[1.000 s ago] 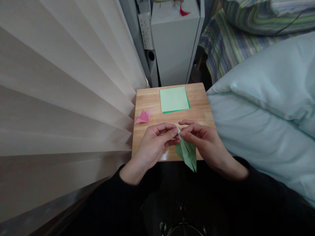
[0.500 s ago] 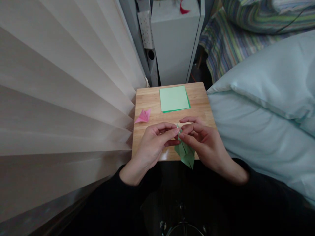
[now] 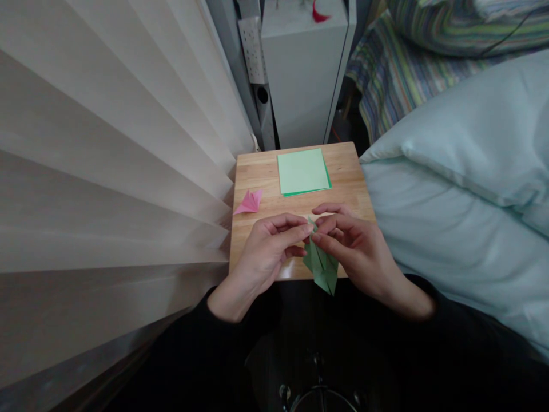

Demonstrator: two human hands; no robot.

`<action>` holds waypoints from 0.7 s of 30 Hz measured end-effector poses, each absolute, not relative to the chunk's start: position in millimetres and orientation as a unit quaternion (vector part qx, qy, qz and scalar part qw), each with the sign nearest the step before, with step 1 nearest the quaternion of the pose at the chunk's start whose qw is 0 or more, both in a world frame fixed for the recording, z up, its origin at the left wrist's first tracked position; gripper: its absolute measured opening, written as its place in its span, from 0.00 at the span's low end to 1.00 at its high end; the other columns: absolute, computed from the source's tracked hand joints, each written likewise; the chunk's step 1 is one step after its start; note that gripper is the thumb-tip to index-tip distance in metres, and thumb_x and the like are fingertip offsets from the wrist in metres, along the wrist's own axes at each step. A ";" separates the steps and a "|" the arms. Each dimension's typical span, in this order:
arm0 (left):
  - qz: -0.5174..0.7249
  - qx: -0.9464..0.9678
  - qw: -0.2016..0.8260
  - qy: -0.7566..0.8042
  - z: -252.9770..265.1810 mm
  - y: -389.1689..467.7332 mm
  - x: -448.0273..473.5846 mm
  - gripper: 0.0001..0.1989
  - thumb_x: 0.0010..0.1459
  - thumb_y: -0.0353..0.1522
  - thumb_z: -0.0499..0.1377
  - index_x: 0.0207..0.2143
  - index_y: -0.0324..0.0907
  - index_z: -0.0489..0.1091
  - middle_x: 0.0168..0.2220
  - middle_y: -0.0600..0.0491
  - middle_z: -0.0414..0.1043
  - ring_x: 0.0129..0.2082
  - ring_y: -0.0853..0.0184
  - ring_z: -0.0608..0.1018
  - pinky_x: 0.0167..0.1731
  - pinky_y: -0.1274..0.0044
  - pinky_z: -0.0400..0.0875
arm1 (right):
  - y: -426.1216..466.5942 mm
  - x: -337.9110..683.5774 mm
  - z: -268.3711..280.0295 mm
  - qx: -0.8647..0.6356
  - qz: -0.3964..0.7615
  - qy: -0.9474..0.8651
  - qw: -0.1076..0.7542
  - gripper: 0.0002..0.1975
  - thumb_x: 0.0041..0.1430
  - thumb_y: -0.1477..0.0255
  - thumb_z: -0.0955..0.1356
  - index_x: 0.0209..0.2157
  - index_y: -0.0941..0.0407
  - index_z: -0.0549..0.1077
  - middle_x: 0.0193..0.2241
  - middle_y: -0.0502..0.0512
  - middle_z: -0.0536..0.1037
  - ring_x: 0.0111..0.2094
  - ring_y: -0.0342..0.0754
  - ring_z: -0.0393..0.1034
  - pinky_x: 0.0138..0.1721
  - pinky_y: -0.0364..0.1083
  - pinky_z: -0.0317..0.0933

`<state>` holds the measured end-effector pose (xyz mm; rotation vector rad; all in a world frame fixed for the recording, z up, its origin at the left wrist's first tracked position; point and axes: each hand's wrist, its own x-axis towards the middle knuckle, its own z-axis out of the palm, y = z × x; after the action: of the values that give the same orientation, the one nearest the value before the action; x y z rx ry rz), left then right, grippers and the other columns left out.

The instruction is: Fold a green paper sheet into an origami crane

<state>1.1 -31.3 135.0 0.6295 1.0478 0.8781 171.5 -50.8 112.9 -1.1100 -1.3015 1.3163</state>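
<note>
A folded piece of green origami paper (image 3: pixel 322 268) hangs between my two hands over the near edge of the small wooden table (image 3: pixel 343 163). My left hand (image 3: pixel 274 246) pinches its upper tip between thumb and index finger. From the other side, my right hand (image 3: pixel 354 237) grips the same upper part with thumb and fingers. The lower end of the folded paper spreads into pointed flaps, and its very top is partly covered by my fingertips. Left of my hands lies a pink origami piece (image 3: pixel 249 202), folded with pointed tips.
Several square sheets of green paper (image 3: pixel 303 171) lie stacked at the table's far side. A pleated curtain (image 3: pixel 171 189) borders the left. On the right is a bed with a pale blue quilt (image 3: pixel 450 200). Behind the table stands a white cabinet (image 3: pixel 302 86).
My hands stay almost in place, still pinching the paper. The lower flaps of the green paper have shifted very slightly to the left.
</note>
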 end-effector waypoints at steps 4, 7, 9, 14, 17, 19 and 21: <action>0.419 0.310 0.699 0.489 135.4 -32.8 3.7 0.10 0.43 0.32 0.75 0.27 0.39 0.80 0.28 0.55 0.77 0.25 0.74 0.75 0.23 0.83 0.70 | -49.5 172.7 112.4 -0.462 0.525 -0.548 0.459 0.07 0.62 0.69 0.74 0.28 0.52 0.79 0.46 0.58 0.77 0.61 0.57 0.65 0.61 0.58 0.59; 0.438 0.317 0.673 0.505 134.5 -34.1 5.6 0.09 0.43 0.32 0.75 0.26 0.39 0.79 0.27 0.55 0.76 0.26 0.74 0.75 0.25 0.82 0.71 | -49.4 173.2 112.4 -0.460 0.540 -0.551 0.439 0.08 0.62 0.68 0.74 0.28 0.53 0.79 0.48 0.59 0.77 0.61 0.57 0.65 0.59 0.58 0.62; 0.445 0.313 0.662 0.515 134.0 -34.5 5.9 0.09 0.44 0.32 0.74 0.26 0.39 0.78 0.28 0.55 0.76 0.27 0.73 0.75 0.26 0.81 0.71 | -49.8 172.4 112.2 -0.458 0.564 -0.538 0.427 0.08 0.61 0.66 0.74 0.29 0.53 0.78 0.50 0.59 0.76 0.60 0.56 0.67 0.56 0.56 0.65; 0.448 0.362 0.619 0.533 128.6 -31.4 3.9 0.10 0.52 0.36 0.71 0.29 0.40 0.77 0.29 0.54 0.75 0.30 0.70 0.75 0.29 0.78 0.72 | -49.3 169.2 108.4 -0.462 0.599 -0.485 0.439 0.08 0.57 0.65 0.76 0.30 0.54 0.78 0.51 0.58 0.75 0.53 0.54 0.72 0.46 0.51 0.71; 0.474 0.405 0.552 0.554 122.5 -28.5 3.2 0.10 0.54 0.36 0.71 0.37 0.41 0.78 0.37 0.52 0.79 0.37 0.69 0.77 0.37 0.78 0.72 | -47.1 168.8 104.5 -0.462 0.609 -0.451 0.462 0.10 0.55 0.64 0.77 0.29 0.54 0.77 0.47 0.57 0.78 0.48 0.52 0.75 0.43 0.49 0.71; 0.455 0.406 0.581 0.539 119.5 -28.2 3.8 0.15 0.53 0.36 0.72 0.42 0.41 0.78 0.39 0.51 0.80 0.38 0.68 0.78 0.37 0.77 0.72 | -45.7 169.3 102.2 -0.461 0.618 -0.429 0.471 0.12 0.54 0.62 0.78 0.29 0.54 0.76 0.42 0.56 0.80 0.43 0.51 0.76 0.42 0.50 0.71; 0.415 0.415 0.632 0.506 118.1 -29.4 4.9 0.16 0.52 0.37 0.73 0.40 0.40 0.78 0.36 0.51 0.80 0.35 0.68 0.78 0.36 0.77 0.72 | -44.9 169.8 100.8 -0.468 0.625 -0.414 0.468 0.14 0.52 0.60 0.79 0.30 0.54 0.76 0.36 0.54 0.80 0.38 0.49 0.76 0.39 0.49 0.71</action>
<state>4.9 -29.4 118.1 0.9498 1.1571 0.9493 169.8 -44.9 100.8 -1.1479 -1.0153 1.5322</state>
